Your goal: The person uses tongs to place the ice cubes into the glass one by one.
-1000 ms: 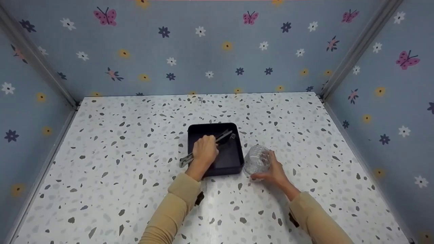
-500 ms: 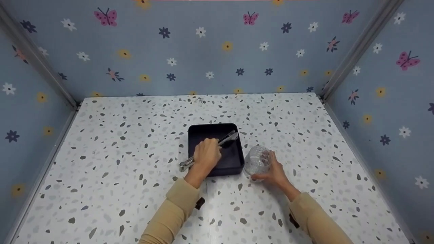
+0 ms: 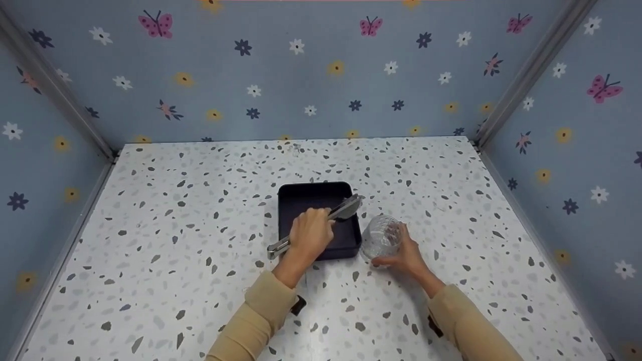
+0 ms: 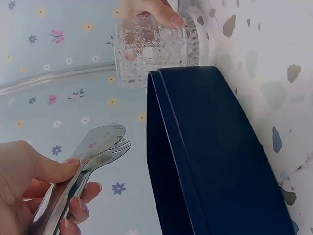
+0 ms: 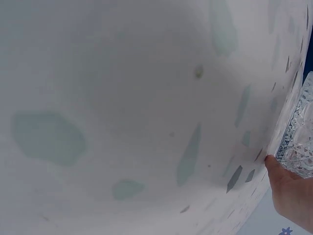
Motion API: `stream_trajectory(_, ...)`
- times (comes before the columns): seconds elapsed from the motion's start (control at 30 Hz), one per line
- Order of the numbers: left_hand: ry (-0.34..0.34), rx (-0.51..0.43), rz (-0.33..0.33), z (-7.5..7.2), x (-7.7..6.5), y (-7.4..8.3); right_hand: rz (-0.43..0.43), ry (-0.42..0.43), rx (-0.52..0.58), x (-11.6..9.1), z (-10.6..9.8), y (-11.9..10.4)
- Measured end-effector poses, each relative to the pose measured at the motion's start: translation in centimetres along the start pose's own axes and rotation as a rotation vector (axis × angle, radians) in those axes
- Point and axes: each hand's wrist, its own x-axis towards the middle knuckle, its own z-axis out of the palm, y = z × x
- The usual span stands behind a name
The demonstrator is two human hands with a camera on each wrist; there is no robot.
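My left hand point(image 3: 311, 233) grips metal serving tongs point(image 3: 345, 208) above the dark square box point(image 3: 321, 253). In the left wrist view, the tongs point(image 4: 100, 142) have one flat, rounded end and one forked end, lying close together. Those ends reach over the box's right rim in the head view; whether they pinch anything is too small to tell. My right hand point(image 3: 407, 255) holds a clear, textured drinking glass point(image 3: 379, 238) on the table, just right of the box. In the right wrist view, only part of the glass point(image 5: 301, 132) shows at the edge.
The white speckled table point(image 3: 175, 225) extends around the box and glass. Blue panels point(image 3: 321, 90) printed with flowers and butterflies rise at the back and both sides.
My left hand has carried the tongs rightward, so their ends have passed from inside the box's outline to over its right rim. The right hand and glass have stayed in place.
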Motion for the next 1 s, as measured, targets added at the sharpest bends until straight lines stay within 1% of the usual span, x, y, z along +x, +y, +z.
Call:
stream_trajectory(0.2, 0.011, 0.003, 0.050, -0.2, -0.4, 0.7, -0.032, -0.006, 0.007, -0.1, -0.1, -0.1)
stream_trajectory(0.37, 0.007, 0.013, 0.060, -0.3, -0.6, 1.3, -0.008, -0.009, 0.011, -0.1, -0.2, -0.1)
stream_trajectory(0.57, -0.006, -0.002, 0.072, -0.3, -1.0, 1.9, -0.009, -0.011, 0.036, -0.1, -0.1, -0.1)
stream_trajectory(0.77, -0.010, -0.025, 0.095, -0.1, -1.1, 2.5, 0.002, -0.008, 0.011, -0.2, -0.2, -0.1)
stream_trajectory(1.0, -0.017, -0.022, 0.111, 0.2, -1.3, 3.1, -0.025, -0.009, 0.014, -0.1, -0.1, 0.0)
